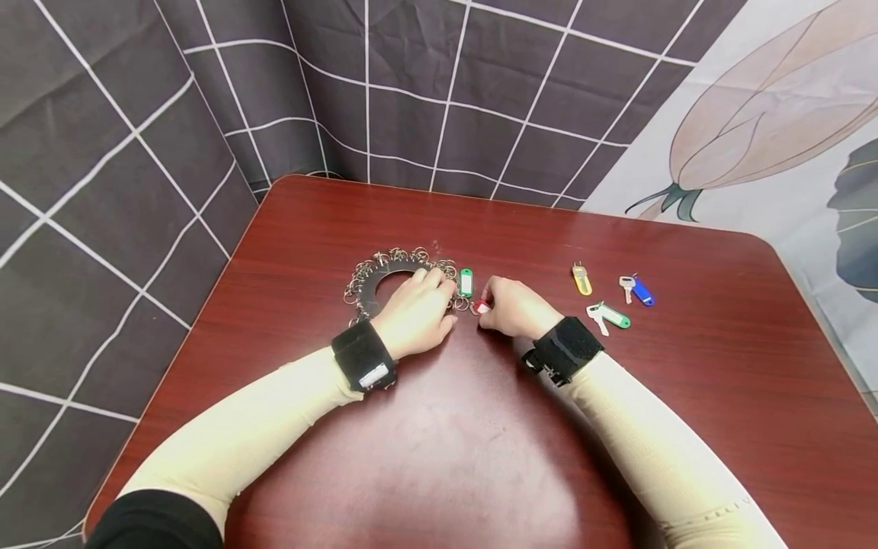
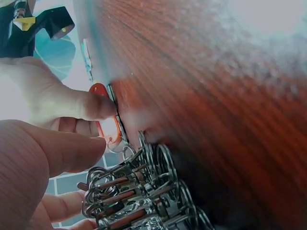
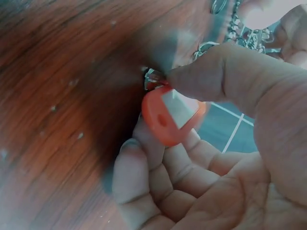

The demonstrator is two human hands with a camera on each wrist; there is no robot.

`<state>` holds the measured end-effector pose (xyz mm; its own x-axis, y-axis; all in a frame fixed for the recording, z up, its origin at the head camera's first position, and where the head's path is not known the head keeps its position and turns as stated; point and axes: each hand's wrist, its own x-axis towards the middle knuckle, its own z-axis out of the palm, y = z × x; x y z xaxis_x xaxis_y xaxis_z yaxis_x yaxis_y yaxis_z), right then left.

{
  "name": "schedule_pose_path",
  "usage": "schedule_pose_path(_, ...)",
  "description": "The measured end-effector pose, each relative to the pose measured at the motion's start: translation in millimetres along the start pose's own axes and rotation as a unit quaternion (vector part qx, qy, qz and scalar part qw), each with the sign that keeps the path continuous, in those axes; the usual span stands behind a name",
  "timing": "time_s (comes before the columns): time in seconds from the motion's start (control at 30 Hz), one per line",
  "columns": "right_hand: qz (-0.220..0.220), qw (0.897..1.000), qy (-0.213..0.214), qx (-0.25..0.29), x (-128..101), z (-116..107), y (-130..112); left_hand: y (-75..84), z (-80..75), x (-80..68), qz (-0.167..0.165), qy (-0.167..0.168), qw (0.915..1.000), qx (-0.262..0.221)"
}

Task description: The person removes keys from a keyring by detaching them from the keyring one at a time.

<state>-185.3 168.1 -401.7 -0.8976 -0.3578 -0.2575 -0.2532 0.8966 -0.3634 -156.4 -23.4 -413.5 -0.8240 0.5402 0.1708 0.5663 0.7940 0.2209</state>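
Note:
A dark ring-shaped holder (image 1: 376, 280) hung with several metal key rings (image 2: 139, 196) lies on the red-brown table (image 1: 480, 427). My left hand (image 1: 430, 299) rests on its right side; the thumb (image 2: 72, 153) and fingers curl round the rings there. My right hand (image 1: 495, 303) pinches a red key tag (image 1: 482, 306) between thumb (image 3: 225, 72) and fingers, right beside the rings. The red tag (image 3: 172, 115) has a small metal piece at its tip, which touches the table. A green tag (image 1: 466, 282) lies just above both hands, next to the holder.
To the right of my right hand lie a yellow-headed key (image 1: 581, 279), a blue-headed key (image 1: 639, 290) and a green-headed key (image 1: 609, 316). A dark checked cloth (image 1: 137, 152) hangs behind and left of the table.

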Motion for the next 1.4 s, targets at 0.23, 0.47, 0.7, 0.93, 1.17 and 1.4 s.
schedule_pose_path(0.23, 0.0, 0.999, -0.036, -0.036, 3.5, 6.6, -3.3, 0.7, 1.9, -1.2, -0.008, -0.012, 0.9998, -0.011)
schedule_pose_path(0.47, -0.039, 0.998, -0.036, -0.024, -0.9, 7.8, -4.3, -0.5, 4.0, -1.9, -0.003, -0.006, 0.9999, -0.01)
schedule_pose_path(0.7, -0.037, 0.999, -0.025, -0.008, -5.3, 8.2, -10.0, -3.0, 6.4, -3.3, -0.004, -0.001, 1.0, -0.005)
schedule_pose_path(0.93, -0.015, 0.999, 0.004, -0.043, -1.1, 15.8, -16.7, -3.1, 4.7, -6.5, -0.001, 0.001, 1.0, -0.005)
schedule_pose_path(1.17, -0.027, 1.0, -0.009, 0.006, -7.6, 10.4, -9.7, -2.2, 2.7, -9.0, 0.003, 0.004, 1.0, 0.001)
schedule_pose_path(1.4, -0.063, 0.993, 0.033, 0.091, -17.4, -5.1, -3.8, -3.1, -0.1, -9.3, -0.007, 0.005, 0.9996, -0.028)
